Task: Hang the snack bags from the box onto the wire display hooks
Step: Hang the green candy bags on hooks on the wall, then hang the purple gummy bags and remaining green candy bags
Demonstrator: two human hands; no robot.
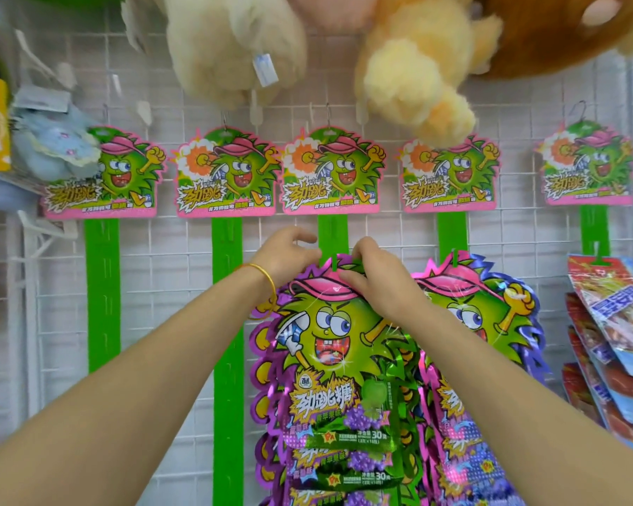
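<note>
snack bags [344, 465] are held on the middle green strip [331, 231]; the front bag [329, 345] is pinched at its top by the right hand [377, 275] and gripped by the left hand [287, 255], fingers curled.

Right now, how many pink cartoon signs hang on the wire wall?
5 signs in one row: far left, next, middle, right of middle, far right. More may lie beyond the frame.

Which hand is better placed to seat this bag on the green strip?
Probably the right hand: its fingers pinch the snack bag top beside the strip's clip; left hand sits farther aside.
</note>
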